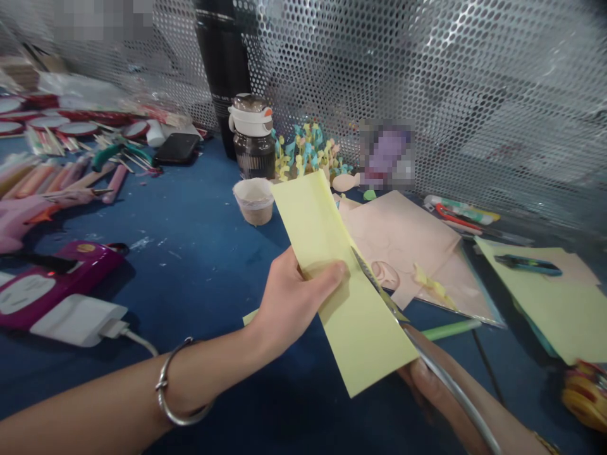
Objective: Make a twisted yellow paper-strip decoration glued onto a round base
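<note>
Above blue tabletop [199,253], left hand [294,291] pinches yellow paper [360,335] slanting lengthwise away leftward; right hand [430,384] grips scissors [453,385].

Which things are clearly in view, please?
Held paper: 1+, yellow, centre
Scissors: 1, silver, beside paper
Loose sheets: several, pink, right
Sheet pile: 1, yellowish, right
Cutter: 1, teal, on pile
Small cup: 1, beige, centre
Bottles: 2, dark, back
Curled pieces: many, yellow-blue, back
Phone: 1, black, back left
Discs: several, red-rimmed, back left
Pliers: 1, green, left
Glue gun: 1, pink, left
Power strip: 1, purple, left
Charger: 1, white, left
Table: 1, blue, beneath
Panel: 1, silver, back
Bracelet: 1, silver, left
Left hand: 1, on paper
Right hand: 1, on scissors
</note>
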### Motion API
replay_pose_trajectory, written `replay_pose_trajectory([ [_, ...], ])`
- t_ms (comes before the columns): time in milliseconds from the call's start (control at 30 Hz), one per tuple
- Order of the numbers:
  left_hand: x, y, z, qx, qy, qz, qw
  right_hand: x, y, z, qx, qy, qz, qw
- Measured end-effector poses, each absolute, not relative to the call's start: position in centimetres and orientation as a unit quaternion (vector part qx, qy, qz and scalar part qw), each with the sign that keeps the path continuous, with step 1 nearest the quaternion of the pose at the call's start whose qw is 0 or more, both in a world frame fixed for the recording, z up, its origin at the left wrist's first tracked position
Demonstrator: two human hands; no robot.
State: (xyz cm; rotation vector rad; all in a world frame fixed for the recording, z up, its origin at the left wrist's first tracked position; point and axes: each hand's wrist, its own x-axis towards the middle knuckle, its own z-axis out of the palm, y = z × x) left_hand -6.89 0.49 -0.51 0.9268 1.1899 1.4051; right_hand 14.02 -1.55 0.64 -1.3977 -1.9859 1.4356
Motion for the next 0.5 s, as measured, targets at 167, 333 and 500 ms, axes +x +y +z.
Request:
replay_pose_trajectory([
  [167,-6.84,0.32,-0.57,0.385,0.484,0.585,0.524,14.11,-1.75,0.48,-0.490,-0.682,0.519,0.159],
  [333,-6.85,0.32,-0.55,0.386,0.484,0.584,0.525,14.11,-1.77,0.61,-0.492,-0.677,0.524,0.161],
  [500,-6.84,0.36,-0.57,0.385,0.477,0.588,0.528,14.14,-1.80,0.51,-0.487,-0.678,0.527,0.159],
])
